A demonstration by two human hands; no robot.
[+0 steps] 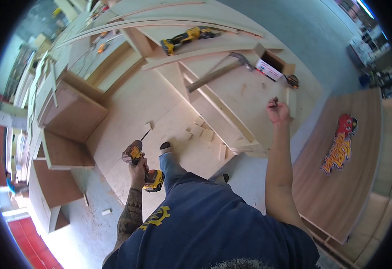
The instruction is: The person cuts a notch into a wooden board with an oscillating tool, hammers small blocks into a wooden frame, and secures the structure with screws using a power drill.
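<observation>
My left hand (138,171) is wrapped round the grip of a yellow and black cordless drill (135,151), its battery below and a long thin bit pointing up and away. On the right, my right hand (278,113) is raised with its fingers curled up round small dark pieces that look like screws; they are too small to be sure. Beyond that hand are an open cardboard box (270,67) and a tape measure (292,81). A claw hammer (218,74) rests across the wooden frame strips (218,110).
Small wood offcuts (202,133) lie by my foot on the large plywood panel (129,107). Another yellow power tool (189,38) lies at the far side. Open wooden boxes (70,107) stand left; a wood-grain board with a cartoon sticker (339,148) is at right.
</observation>
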